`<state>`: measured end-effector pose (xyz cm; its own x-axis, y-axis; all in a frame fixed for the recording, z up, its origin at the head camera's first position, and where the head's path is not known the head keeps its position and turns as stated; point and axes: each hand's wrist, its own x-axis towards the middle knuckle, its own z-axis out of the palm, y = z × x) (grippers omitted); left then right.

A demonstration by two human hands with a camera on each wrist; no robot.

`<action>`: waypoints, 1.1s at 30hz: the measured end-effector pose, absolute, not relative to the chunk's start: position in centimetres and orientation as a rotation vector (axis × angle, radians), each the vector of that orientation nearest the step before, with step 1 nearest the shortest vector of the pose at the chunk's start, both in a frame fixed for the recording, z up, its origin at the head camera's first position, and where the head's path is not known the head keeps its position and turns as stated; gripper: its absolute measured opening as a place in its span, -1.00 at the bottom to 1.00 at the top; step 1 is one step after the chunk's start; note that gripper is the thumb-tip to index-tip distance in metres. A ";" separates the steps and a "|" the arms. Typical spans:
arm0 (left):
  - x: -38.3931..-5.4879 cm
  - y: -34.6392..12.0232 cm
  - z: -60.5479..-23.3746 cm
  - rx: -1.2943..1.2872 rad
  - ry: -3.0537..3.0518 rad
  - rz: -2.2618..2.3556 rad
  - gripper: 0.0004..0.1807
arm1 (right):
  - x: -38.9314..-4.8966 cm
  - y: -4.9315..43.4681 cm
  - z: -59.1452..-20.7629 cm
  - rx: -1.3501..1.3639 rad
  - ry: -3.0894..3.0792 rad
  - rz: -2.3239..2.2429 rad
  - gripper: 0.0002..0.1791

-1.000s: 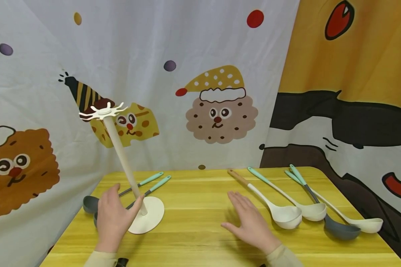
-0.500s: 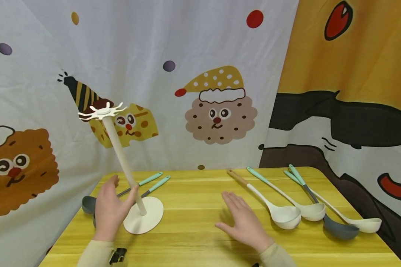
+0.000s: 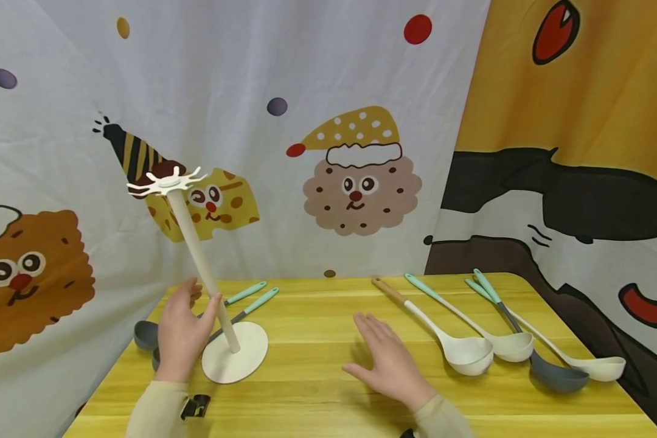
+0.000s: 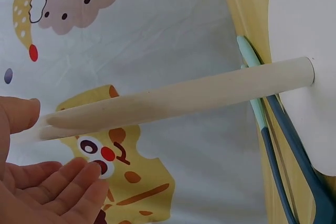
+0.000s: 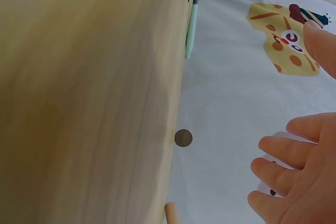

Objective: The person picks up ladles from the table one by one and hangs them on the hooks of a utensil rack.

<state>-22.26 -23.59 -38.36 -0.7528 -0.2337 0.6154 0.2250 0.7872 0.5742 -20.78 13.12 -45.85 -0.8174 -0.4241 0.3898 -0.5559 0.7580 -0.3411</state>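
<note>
A white utensil stand (image 3: 194,243) rises from a round base (image 3: 252,359) on the left part of the table, its top ringed with hooks. My left hand (image 3: 183,334) is beside the pole, thumb and fingers spread loosely about it without gripping. In the left wrist view a gap shows between the curved fingers (image 4: 68,190) and the pole (image 4: 184,98). Behind that hand lie two dark ladles (image 3: 146,336) with mint handles, partly hidden. My right hand (image 3: 391,365) hovers over the table's middle, fingers extended and holding nothing; the right wrist view shows its spread fingers (image 5: 294,166).
Several ladles lie on the right side: a white ladle (image 3: 468,356) with a wooden handle, a cream ladle (image 3: 511,347), a dark ladle (image 3: 561,374) crossing another cream ladle (image 3: 602,368). A printed curtain (image 3: 306,255) hangs behind the wooden table (image 3: 317,401).
My left hand has risen a little along the pole, uncovering more of the base. My right hand has drifted slightly left. The stand and ladles stay where they were.
</note>
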 end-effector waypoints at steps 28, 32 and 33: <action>-23.5 -22.7 -38.8 0.009 -2.221 -0.966 -0.86 | -21.6 11.7 -45.3 0.775 -2.685 0.727 0.01; -23.6 -22.6 -39.0 0.006 -2.198 -0.946 -0.87 | -21.6 11.7 -44.9 0.770 -2.687 0.737 0.00; -23.6 -22.6 -39.0 0.004 -2.193 -0.944 -0.87 | -21.7 11.7 -44.8 0.770 -2.687 0.737 0.00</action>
<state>-23.57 -22.62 -39.03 -0.7288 -0.2736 0.6277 0.2677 0.7300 0.6289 -21.66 11.69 -44.80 -0.8288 -0.4244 0.3647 -0.5511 0.7322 -0.4003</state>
